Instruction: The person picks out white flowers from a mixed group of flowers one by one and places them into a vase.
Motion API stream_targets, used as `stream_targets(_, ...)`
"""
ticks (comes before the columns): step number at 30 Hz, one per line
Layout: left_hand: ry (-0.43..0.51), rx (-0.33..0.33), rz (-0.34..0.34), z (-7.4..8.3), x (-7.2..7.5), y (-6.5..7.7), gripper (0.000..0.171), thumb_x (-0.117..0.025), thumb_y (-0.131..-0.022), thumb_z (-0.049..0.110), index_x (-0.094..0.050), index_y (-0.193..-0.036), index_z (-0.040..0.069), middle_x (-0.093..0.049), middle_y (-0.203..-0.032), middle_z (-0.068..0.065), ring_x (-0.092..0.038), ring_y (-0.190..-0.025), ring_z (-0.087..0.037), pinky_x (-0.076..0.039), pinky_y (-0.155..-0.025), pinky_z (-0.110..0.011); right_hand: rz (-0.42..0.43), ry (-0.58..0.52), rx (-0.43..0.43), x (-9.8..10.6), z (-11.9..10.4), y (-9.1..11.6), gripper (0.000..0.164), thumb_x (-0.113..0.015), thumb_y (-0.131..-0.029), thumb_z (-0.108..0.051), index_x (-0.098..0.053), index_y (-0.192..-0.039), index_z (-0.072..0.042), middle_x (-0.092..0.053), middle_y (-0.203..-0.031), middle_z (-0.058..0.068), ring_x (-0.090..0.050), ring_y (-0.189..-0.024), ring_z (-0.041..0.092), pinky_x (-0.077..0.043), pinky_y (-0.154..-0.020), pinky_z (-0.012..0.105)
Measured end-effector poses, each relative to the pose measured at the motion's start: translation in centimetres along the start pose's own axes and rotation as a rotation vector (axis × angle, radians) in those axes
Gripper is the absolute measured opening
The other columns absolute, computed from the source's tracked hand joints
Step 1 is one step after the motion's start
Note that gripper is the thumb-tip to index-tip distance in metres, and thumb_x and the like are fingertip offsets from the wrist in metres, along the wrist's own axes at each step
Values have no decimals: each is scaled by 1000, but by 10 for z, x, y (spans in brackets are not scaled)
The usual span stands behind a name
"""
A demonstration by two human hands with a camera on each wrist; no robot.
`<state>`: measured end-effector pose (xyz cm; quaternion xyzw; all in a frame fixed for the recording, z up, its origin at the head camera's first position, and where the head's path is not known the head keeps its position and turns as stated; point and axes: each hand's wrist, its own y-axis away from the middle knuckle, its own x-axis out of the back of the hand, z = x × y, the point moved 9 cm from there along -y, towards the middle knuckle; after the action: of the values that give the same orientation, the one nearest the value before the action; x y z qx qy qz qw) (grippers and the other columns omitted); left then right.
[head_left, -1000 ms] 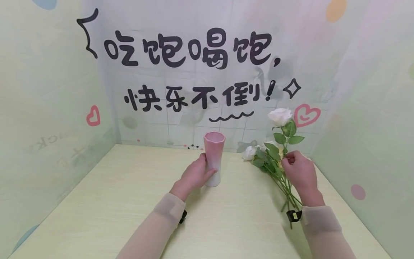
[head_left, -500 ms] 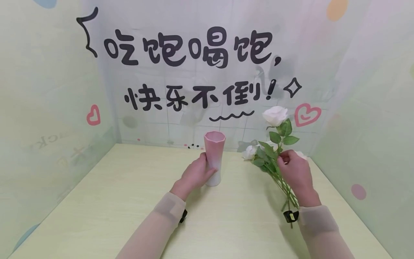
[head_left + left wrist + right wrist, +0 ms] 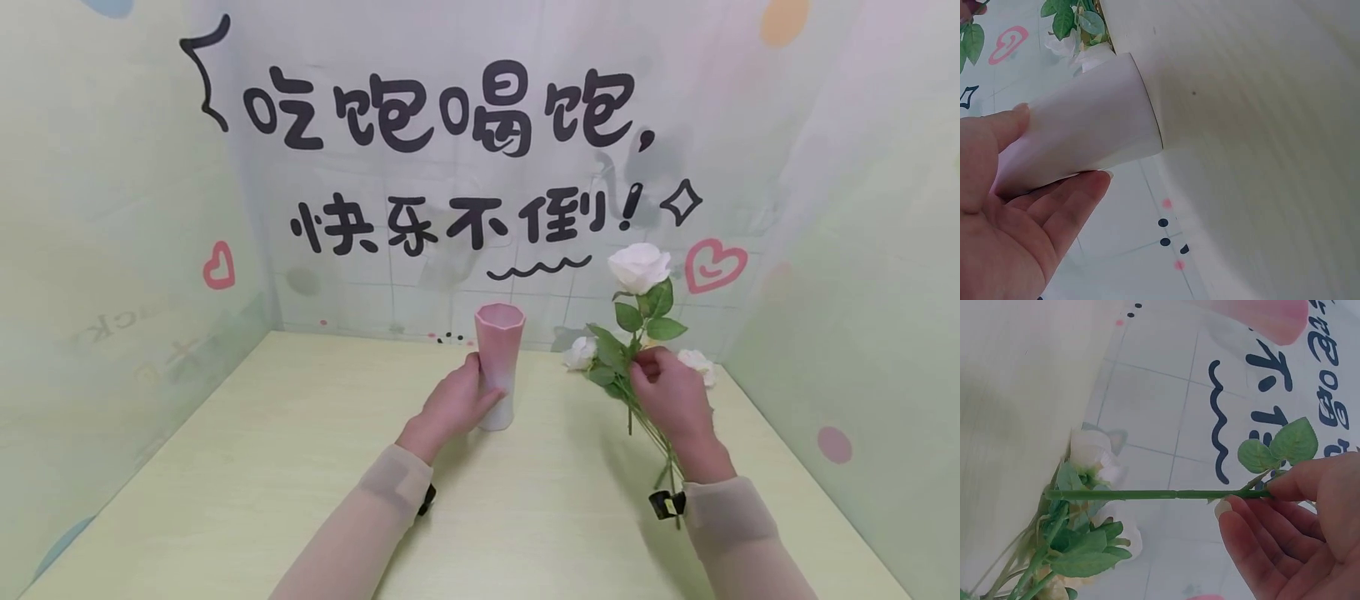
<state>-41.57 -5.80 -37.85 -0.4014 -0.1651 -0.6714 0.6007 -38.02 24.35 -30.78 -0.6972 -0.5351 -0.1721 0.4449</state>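
Note:
My left hand (image 3: pixel 452 404) grips a tall vase (image 3: pixel 498 354), pink at the faceted rim and fading to white at its foot. The vase stands upright on the table, with thumb and fingers around its sides in the left wrist view. To the right, my right hand (image 3: pixel 675 396) pinches the stem (image 3: pixel 1172 494) of a white rose (image 3: pixel 640 267) between thumb and fingertips. That rose is upright, its bloom and leaves above the hand. Behind and below it lie more white roses (image 3: pixel 581 353) with green leaves and crossed stems, partly hidden by the right hand.
The pale wooden table (image 3: pixel 300 467) is enclosed by printed walls at the back and both sides. Black lettering and a pink heart (image 3: pixel 716 266) mark the back wall. Another white bloom (image 3: pixel 697 367) lies near the table's right edge.
The right hand has moved left with its rose, and the rose's stem end now shows apart from the other stems. The left hand and vase have stayed in place.

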Motion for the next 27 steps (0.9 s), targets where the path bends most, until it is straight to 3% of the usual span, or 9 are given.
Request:
stream_targets(8,-1,0,0,0,1,1,67,-74,-107,28,-43,-155,-8,-67,-147,-26,-71,-131,-41,-58,-111,-57,44,-30,60,-1,-17,1,26,-64,-107,-20,-74,-118,2,-81,-106,21,-78,-97,37,-64,-86,54)
stream_targets(22,-23,-12,5,0,1,0,67,-74,-107,28,-44,-154,-9,-67,-146,-27,-71,-129,-42,-59,-110,-56,40,-100,78,10,-51,-16,30,-62,-109,-25,-73,-123,-1,-81,-112,20,-77,-101,35,-60,-86,43)
stream_targets(27,-14,-7,5,1,2,0,67,-73,-108,28,-43,-155,-9,-66,-147,-27,-70,-130,-42,-58,-111,-56,75,-132,85,22,-68,-25,29,-63,-109,-24,-72,-122,0,-81,-110,19,-77,-99,34,-59,-79,30)
